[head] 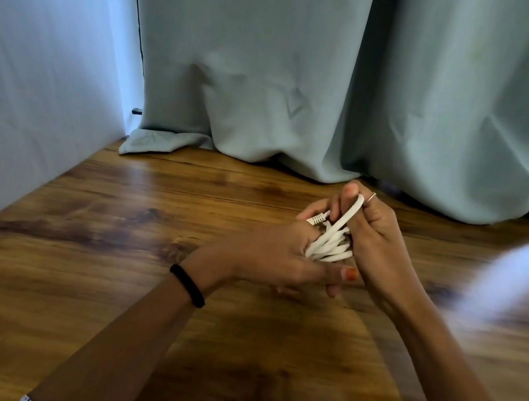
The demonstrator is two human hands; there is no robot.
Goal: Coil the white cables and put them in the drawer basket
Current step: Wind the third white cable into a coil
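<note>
Head view: left hand (277,254) holds white cable (330,245) loops wound across its fingers, above the wooden floor (110,245). Right hand (375,238), just right, pinches the last loop, lying up and away. Plug (317,219) end points left. Basket not visible.

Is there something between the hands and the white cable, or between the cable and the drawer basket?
Nothing stands between the hands and the cable: its coils lie around the left hand, and the right hand pinches a loop of it. The basket is not in view, so the way to it cannot be judged.
</note>
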